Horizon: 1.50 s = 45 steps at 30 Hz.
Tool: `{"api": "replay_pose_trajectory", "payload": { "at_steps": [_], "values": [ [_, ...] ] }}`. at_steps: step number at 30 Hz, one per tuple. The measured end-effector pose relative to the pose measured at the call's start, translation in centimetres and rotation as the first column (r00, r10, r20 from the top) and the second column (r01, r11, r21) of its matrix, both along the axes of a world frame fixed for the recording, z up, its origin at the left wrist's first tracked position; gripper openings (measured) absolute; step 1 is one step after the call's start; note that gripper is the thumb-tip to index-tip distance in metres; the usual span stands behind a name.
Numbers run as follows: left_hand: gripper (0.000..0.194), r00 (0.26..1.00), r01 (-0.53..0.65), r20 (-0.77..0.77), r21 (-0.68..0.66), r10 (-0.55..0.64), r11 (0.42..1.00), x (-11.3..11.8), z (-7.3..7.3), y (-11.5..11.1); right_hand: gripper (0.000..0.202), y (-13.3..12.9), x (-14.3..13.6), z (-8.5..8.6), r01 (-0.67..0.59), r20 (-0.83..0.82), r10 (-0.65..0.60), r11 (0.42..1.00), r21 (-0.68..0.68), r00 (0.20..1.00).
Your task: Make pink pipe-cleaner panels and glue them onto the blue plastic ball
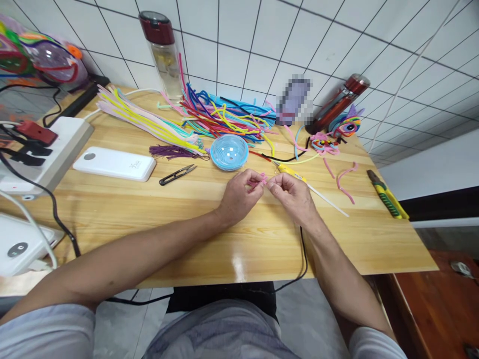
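Between my two hands is a small pink pipe-cleaner piece (pixel 263 178), just in front of a blue bowl (pixel 229 152). My left hand (pixel 241 195) pinches it from the left, fingers curled. From the right, my right hand (pixel 292 193) closes its thumb and forefinger on its other side. Partly behind my right hand lies a yellow glue gun (pixel 291 172), with a white stick (pixel 329 200) reaching out to the right. Black thread snips (pixel 177 175) rest on the table left of the bowl.
Pipe cleaners (pixel 224 117) are heaped at the back beside a clear bottle (pixel 166 65). A red flask (pixel 339 102) stands behind right. Pliers (pixel 387 195) lie near the right edge. Left are a white power bank (pixel 114 163) and power strip (pixel 63 144). A black cable hangs over the front edge.
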<state>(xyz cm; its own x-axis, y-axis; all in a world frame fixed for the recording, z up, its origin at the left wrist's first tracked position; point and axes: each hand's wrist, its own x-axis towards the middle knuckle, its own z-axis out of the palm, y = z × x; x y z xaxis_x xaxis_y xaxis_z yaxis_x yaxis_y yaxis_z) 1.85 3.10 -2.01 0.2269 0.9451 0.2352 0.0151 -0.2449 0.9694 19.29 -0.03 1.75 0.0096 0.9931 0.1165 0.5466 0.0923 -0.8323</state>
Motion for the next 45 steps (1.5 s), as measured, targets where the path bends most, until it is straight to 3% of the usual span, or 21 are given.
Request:
{"api": "replay_pose_trajectory", "payload": {
  "at_steps": [6,13,35,45],
  "values": [
    [0.012,0.987,0.093,0.143,-0.142,-0.072,0.986,0.1,0.1,0.1,0.028,0.1,0.1,-0.3,0.032,-0.020,-0.032,0.999,-0.005,0.999],
    [0.029,0.936,0.237,0.321,-0.282,-0.142,0.930,0.2,-0.1,0.5,0.030,0.4,0.5,-0.6,0.059,-0.017,-0.059,0.998,0.001,0.998],
    [0.042,0.921,0.278,0.370,-0.414,-0.119,0.867,0.7,-1.0,1.8,0.019,0.8,1.1,-0.4,0.019,-0.007,-0.020,0.999,-0.032,1.000],
    [0.036,0.908,0.310,0.399,-0.428,-0.130,0.849,0.8,-1.2,1.6,0.016,0.7,0.9,-0.1,0.004,0.034,-0.004,1.000,0.000,0.999]
  ]
}}
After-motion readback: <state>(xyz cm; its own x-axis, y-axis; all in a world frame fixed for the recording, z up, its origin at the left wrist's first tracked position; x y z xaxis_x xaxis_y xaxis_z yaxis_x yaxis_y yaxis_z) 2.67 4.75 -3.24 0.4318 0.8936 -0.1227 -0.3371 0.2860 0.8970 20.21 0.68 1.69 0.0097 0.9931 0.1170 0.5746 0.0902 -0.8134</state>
